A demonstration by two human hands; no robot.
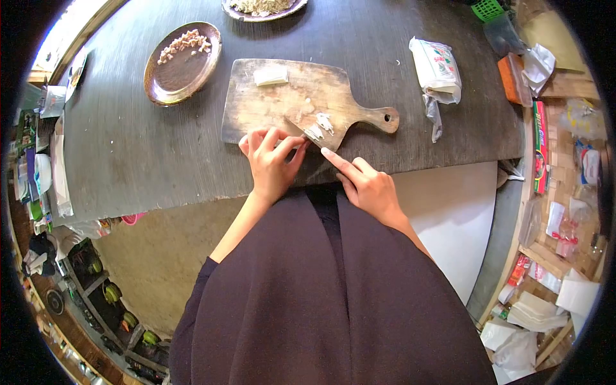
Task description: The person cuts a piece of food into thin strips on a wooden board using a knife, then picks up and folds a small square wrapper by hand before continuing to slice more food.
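A wooden cutting board (282,96) with a holed handle lies on the dark table. My right hand (369,189) grips a knife (305,133), its index finger stretched along the back of the blade, which slants across the board's front edge. Left of the blade, my left hand (273,163) is closed with curled, pinched fingertips at the board's near edge; whatever they hold is hidden. Thin white slices (324,122) lie just right of the blade. A pale white block (271,76) rests near the back of the board.
A brown plate (173,80) with small pinkish cubes stands left of the board on the dark table (385,70). Behind it is another plate (260,17) with pale shreds. A white plastic packet (436,70) lies to the right. An orange container (513,78) sits at the right edge.
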